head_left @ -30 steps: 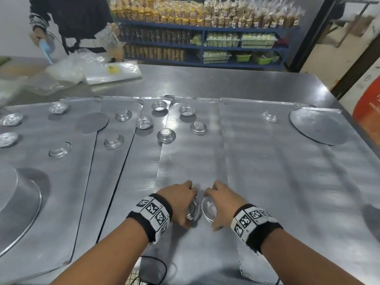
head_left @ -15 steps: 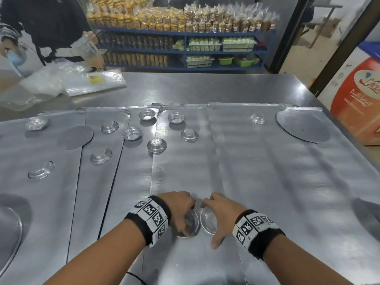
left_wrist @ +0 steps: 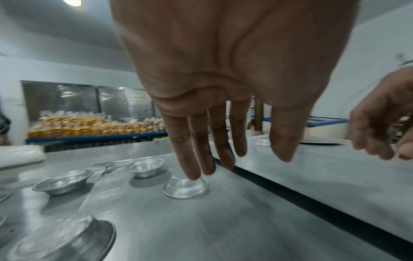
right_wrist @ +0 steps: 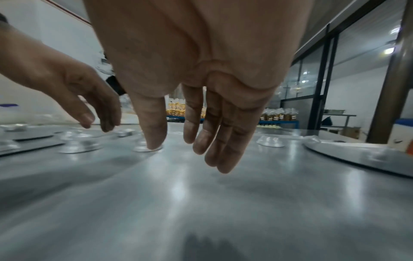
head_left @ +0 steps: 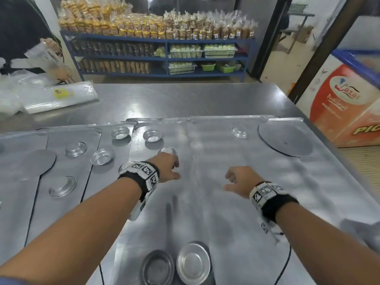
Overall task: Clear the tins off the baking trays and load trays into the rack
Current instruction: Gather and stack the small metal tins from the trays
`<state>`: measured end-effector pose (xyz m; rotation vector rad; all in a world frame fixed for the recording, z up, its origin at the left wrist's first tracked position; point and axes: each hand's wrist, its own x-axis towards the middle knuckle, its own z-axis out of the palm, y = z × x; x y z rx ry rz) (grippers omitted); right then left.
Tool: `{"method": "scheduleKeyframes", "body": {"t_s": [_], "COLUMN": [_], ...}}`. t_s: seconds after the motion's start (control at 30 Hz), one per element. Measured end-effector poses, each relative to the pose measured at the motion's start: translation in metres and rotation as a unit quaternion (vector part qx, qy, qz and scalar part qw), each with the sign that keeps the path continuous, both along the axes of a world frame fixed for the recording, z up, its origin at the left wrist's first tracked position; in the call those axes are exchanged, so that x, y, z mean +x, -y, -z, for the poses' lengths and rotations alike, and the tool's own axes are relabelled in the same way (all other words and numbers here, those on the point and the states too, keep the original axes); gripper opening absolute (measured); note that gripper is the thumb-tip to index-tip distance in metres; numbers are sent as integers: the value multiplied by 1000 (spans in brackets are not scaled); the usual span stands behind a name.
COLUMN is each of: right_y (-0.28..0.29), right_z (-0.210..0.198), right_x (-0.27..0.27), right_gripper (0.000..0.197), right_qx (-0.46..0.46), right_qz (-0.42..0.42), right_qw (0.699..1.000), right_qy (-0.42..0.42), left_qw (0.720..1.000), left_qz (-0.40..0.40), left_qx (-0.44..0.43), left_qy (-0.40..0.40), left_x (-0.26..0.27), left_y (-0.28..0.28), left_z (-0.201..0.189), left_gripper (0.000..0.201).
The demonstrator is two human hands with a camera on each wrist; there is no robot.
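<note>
Head view: my left hand (head_left: 166,167) is out over the middle tray (head_left: 156,202), fingers reaching an upside-down tin (head_left: 169,150) at its far half. Hand is not wrapped round anything from here. My right hand (head_left: 239,181) hovers above the wide right tray (head_left: 267,182), fingers loosely curled, holding nothing. Two tins (head_left: 174,266) sit side by side at the near edge, open side up; I read that as the collecting spot, near me so the trays can be emptied in one place. More tins (head_left: 121,133) are scattered on the left trays, some upright, some flipped. Lots left to clear; no rack in sight.

Left wrist view: fingers (left_wrist: 196,159) straight, pointing down, tips at the top of the flipped tin (left_wrist: 185,187). Touching or just above, can't tell. No grip yet. Tin is small, shiny aluminium, flared rim flat on the tray; flipped like that the rim is probably hard to get under, so likely a pinch from the sides.

Right wrist view: right hand (right_wrist: 201,88) open and relaxed, nothing in it, clear of the tray. One flipped tin (right_wrist: 270,141) further out, beside a round flat plate (right_wrist: 357,155); probably my next target.
</note>
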<state>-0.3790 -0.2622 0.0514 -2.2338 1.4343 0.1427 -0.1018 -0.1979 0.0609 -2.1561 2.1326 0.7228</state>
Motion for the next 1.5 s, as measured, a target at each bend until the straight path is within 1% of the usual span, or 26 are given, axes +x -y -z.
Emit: {"method": "scheduleKeyframes", "body": {"t_s": [0.07,0.17,0.27,0.37,0.47,0.5,0.57,0.63,0.73,0.8,0.87,0.93,1.07,1.17,1.27,1.37,1.43,1.5], "right_y": [41,101,152,195,233,244,260,273,282,285,290,292,282,273,264,252,244,235], "right_z": [1,10,24,35,49,54,61,66,69,67,63,59,51,49,49,42,41,41], "right_x": [-4,-7,-5,2,10,12,15,17,17,16,12,11,12,11,11,15,17,17], "right_gripper": [35,37,46,60,78,81,79,79,81,73,66,64,73,76,79,83,87,86], "right_qx": [-21,-50,-75,-100,-120,-127,-129,-111,-83,-72,-59,-55,-34,-25,-22,-22,-24,-29], "right_qz": [21,47,61,65,69,69,79,90,85,86,108,121,139,142,142,142,146,149], "right_qw": [999,997,994,990,986,984,983,984,987,988,988,989,988,988,989,989,988,988], "right_qy": [-19,-37,-55,-75,-98,-105,-106,-103,-109,-110,-93,-68,-59,-48,-44,-41,-41,-41], "left_qw": [999,996,989,986,981,980,977,975,976,977,977,977,979,976,979,981,983,985], "left_qz": [-28,-59,-87,-103,-111,-112,-110,-105,-109,-117,-121,-125,-139,-143,-137,-137,-134,-128], "left_qx": [-14,-11,9,31,36,39,59,72,72,62,59,59,43,51,54,54,49,37], "left_qy": [22,71,115,131,155,160,173,182,176,167,165,161,143,153,142,129,119,112], "left_x": [5,11,17,19,21,22,22,22,27,29,27,24,22,20,19,22,24,24], "left_y": [26,58,83,103,117,121,126,130,131,131,130,130,125,118,112,105,100,94], "left_z": [3,12,26,43,57,60,63,63,67,70,70,70,69,65,57,45,40,38], "left_gripper": [46,52,59,62,59,58,51,44,43,43,45,47,48,48,57,72,73,72]}}
